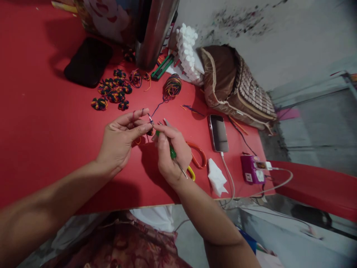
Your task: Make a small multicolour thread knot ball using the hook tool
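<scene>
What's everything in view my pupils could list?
Table: one, red, centre
Crocheted flowers: several, multicoloured, upper left
Yarn ball: one, multicoloured, upper centre
Yarn scraps: several, multicoloured, upper centre
Crochet hook: one, green, centre
Scissors: one pair, orange-yellow, centre
Metal cylinder: one, silver, top
Utility knife: one, green, top
Petalled ornament: one, white, top
Printed container: one, multicoloured, top left
Flat case: one, black, upper left
Bag: one, brown, right
Smartphone: one, dark, right
Charging cable: one, white, right
Tissue: one, white, below smartphone
Socket box: one, purple, right
Wall: one, grey, right
Left hand: one, bare, pinching yarn
Right hand: one, bare, gripping crochet hook
</scene>
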The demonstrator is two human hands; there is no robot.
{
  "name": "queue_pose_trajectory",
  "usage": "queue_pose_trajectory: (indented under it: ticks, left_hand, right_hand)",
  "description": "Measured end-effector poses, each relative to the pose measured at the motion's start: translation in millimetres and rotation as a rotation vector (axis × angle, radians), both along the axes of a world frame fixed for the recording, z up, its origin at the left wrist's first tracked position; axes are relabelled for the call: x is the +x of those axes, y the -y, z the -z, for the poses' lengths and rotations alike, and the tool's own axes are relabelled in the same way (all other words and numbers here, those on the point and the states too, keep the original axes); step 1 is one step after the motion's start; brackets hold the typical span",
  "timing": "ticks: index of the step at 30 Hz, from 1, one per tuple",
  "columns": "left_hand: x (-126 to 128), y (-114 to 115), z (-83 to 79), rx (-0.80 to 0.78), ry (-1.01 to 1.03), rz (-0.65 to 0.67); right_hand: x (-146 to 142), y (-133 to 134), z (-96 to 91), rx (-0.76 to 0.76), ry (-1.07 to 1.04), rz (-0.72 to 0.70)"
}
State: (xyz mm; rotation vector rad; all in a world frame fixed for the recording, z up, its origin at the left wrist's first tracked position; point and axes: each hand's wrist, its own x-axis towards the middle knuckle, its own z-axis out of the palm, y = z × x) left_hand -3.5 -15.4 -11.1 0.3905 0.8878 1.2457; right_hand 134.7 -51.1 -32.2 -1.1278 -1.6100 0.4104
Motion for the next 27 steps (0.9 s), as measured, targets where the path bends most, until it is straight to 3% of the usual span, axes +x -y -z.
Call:
queue_pose_trajectory:
  ticks: [8, 13, 18, 27]
  left_hand:
    - [-1.2, -4.1, 3.6, -0.117, 0.145, 0.049]
    - [-6.2, -3.7, 3.1, -0.047, 0.112, 0.035]
    - [-5.4, -1.3, 5.6, 0.005, 0.027, 0.031]
    - [3.3, 4.5, 11.3, 0.053, -0.055, 0.012]
  right_hand:
    - [-3.2, -3.6, 12.7, 0.069, -0.033, -0.011]
    - [-1.6, -3.6, 8.3, 0.061, -0.018, -0.055]
    - [-2.0, -3.6, 4.0, 0.002, -0.039, 0.019]
    - [12.7, -11.5, 0.9, 0.29, 0.308, 0.057]
